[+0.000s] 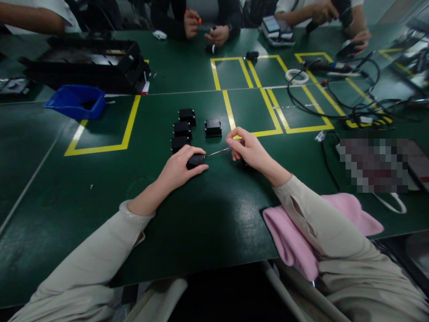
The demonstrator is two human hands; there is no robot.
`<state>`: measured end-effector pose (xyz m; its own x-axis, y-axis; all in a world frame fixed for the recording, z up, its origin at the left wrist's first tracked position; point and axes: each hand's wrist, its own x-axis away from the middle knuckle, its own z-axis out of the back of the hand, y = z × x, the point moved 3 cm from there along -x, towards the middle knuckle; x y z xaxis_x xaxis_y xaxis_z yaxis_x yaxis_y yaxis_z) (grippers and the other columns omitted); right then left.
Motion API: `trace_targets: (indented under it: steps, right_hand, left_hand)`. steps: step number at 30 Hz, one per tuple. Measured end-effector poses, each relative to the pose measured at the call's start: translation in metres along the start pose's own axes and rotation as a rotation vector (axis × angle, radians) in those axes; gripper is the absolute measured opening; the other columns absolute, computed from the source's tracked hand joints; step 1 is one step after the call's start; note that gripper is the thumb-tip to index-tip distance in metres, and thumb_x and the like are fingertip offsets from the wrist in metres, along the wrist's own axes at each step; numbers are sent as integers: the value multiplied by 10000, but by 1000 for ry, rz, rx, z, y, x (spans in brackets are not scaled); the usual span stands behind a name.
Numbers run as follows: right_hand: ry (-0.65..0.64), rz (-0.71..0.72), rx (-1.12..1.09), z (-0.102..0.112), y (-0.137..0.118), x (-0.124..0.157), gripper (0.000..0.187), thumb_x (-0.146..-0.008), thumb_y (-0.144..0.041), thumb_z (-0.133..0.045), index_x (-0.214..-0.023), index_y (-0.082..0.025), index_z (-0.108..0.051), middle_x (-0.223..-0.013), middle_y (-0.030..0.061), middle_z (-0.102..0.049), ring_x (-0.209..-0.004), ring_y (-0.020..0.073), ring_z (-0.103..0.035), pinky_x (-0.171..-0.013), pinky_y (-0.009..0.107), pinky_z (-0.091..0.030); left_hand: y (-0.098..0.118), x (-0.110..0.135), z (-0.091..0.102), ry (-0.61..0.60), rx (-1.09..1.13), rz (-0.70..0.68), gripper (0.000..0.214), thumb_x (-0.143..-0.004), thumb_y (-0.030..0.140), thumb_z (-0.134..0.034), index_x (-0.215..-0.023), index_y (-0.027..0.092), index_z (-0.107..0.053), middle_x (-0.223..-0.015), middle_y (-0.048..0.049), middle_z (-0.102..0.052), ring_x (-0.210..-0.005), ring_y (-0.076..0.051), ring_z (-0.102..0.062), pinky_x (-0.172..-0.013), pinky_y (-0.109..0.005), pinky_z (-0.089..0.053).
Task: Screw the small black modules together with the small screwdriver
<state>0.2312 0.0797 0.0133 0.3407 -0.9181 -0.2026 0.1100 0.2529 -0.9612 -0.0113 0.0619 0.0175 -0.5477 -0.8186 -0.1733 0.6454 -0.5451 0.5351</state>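
Note:
My left hand (182,164) is closed around a small black box (196,161) on the green table. My right hand (244,150) pinches a screwdriver (217,152) whose thin metal shaft points left, its tip at the box's right end. Most of the screwdriver's handle is hidden by my fingers. Just beyond my left hand, similar black boxes stand in a column: a near one (179,143), a middle one (182,129) and a far one (187,116). Another black box (213,127) sits apart, to their right. Something dark shows under my right hand, too covered to name.
A blue bin (78,102) and a black tray stack (90,65) stand at the left. Yellow tape (254,133) marks rectangles on the table. Cables (348,112) and a white tape roll (296,77) lie at the right. A pink cloth (291,241) is under my right forearm. Co-workers' hands (217,36) work opposite.

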Motion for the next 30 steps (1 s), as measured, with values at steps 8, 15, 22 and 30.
trace_targets:
  steps: [8,15,22,30]
  right_hand:
    - [37,17,45,2,-3,1,173,-944,-198,-662,-1017,-224,-508,-645,-93,-551,-516,94,-587,-547,249,-436]
    - [23,6,25,1,-2,1,114,-994,-269,-614,-1004,-230,-508,-582,-109,-498,-490,102,-557,-541,255,-435]
    - [20,6,34,0,-4,1,128,-994,-273,-623,-991,-229,-503,-590,-104,-511,-500,102,-558,-542,247,-431]
    - [45,-1,46,2,-4,1,189,-921,-155,-644,-1031,-226,-508,-652,-97,-535,-518,97,-583,-542,250,-437]
  left_hand:
    - [-2,0,-1,6,-4,-4,370,-971,474,-676,-1239,221,-647,-1203,-86,-679,-1106,-295,-658,-965,-429,-528]
    - [-2,0,-1,4,-7,2,377,-969,482,-677,-1241,223,-649,-1201,-85,-678,-1105,-294,-656,-969,-422,-524]
    - [-1,0,-1,4,-7,-3,375,-969,468,-683,-1239,209,-652,-1206,-92,-677,-1104,-296,-656,-962,-423,-523]
    - [0,0,0,-20,-3,31,379,-968,485,-670,-1245,228,-642,-1220,-87,-674,-1113,-300,-652,-964,-440,-530]
